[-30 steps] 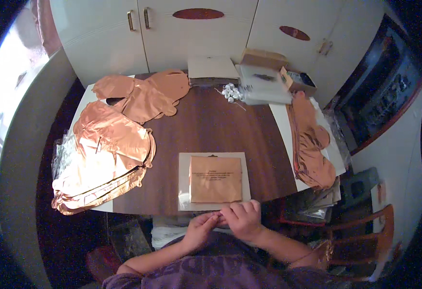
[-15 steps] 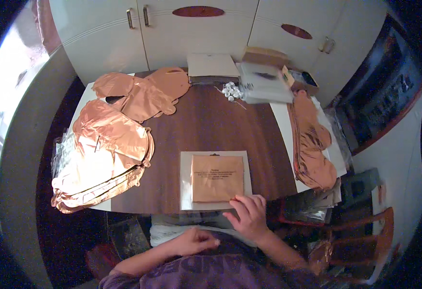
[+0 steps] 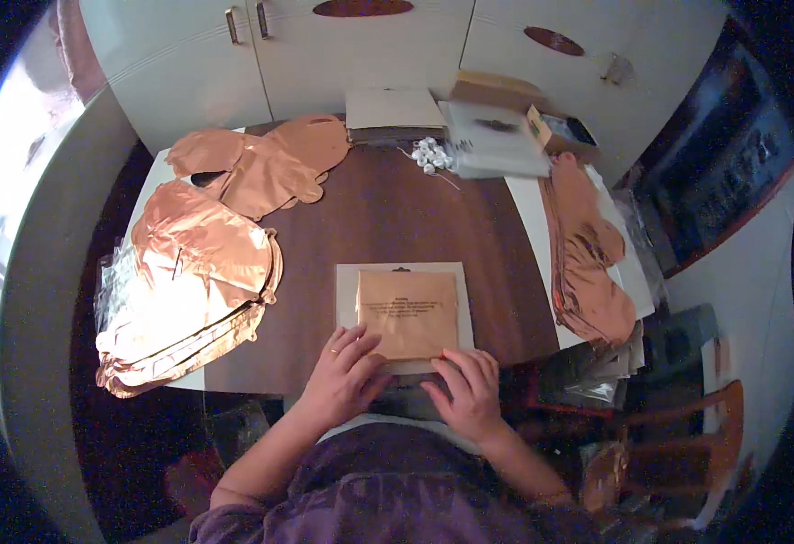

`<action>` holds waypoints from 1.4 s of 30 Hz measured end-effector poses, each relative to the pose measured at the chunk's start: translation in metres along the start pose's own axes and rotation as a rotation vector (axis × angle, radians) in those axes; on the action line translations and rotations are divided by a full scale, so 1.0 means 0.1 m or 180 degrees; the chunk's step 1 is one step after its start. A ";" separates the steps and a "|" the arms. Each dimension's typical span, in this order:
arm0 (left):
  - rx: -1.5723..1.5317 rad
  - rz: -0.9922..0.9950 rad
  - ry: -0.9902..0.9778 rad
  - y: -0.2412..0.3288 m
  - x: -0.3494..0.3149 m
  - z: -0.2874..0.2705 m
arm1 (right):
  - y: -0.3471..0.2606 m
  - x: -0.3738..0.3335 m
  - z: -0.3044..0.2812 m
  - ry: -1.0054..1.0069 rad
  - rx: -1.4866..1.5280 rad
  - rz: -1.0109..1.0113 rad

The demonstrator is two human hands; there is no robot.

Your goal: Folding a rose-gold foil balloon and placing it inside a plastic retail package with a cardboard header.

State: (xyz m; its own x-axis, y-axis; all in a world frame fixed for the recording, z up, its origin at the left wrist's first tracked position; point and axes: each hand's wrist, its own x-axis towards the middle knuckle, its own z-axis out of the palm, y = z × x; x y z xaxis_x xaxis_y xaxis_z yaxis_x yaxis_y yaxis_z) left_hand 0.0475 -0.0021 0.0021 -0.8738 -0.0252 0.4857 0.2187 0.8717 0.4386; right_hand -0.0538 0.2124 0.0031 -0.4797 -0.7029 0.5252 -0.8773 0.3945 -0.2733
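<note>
On the near part of the table lies a clear, pale-edged plastic packet (image 3: 348, 281) with a hang hole at its far edge. Inside or on it is a flat, folded copper-coloured foil sheet (image 3: 408, 322) with black print. My left hand (image 3: 342, 376) reaches over the packet's near left corner, its fingers apart and their tips resting on the foil. At the near right corner my right hand (image 3: 471, 390) touches the packet's edge with bent fingertips, the thumb apart below. What lies beneath the fingers of both hands is hidden.
Flat copper foil balloons lie stacked at left (image 3: 202, 240), behind them (image 3: 297, 154), and at right (image 3: 587, 254). Toward the back are a pale box (image 3: 395, 111), small white pieces (image 3: 431, 156), clear bags (image 3: 492, 145) and an open carton (image 3: 565, 131). A wooden chair (image 3: 732, 435) stands at right.
My left hand has come up from my lap onto the packet's near left corner. The right hand stays at the near right corner. The view has shifted slightly.
</note>
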 end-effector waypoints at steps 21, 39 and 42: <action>-0.0178 -0.0256 0.0401 0.08 -0.04 0.13 | -0.38 -0.03 0.31 -0.0679 0.0014 0.0118; -0.0005 -0.0153 0.0176 0.10 -0.04 0.12 | -0.28 -0.17 0.21 -0.0102 0.0420 -0.0067; 0.0051 -0.0091 0.0105 0.07 -0.06 0.12 | -0.21 -0.13 0.03 0.0412 0.0404 -0.0283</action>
State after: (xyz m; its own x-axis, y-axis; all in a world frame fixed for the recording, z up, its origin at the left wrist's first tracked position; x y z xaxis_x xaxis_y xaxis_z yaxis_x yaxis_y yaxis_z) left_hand 0.0485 0.0103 -0.0067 -0.8646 -0.0661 0.4981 0.1867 0.8780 0.4406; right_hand -0.0293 0.2113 -0.0006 -0.4014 -0.6465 0.6488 -0.9150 0.2506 -0.3163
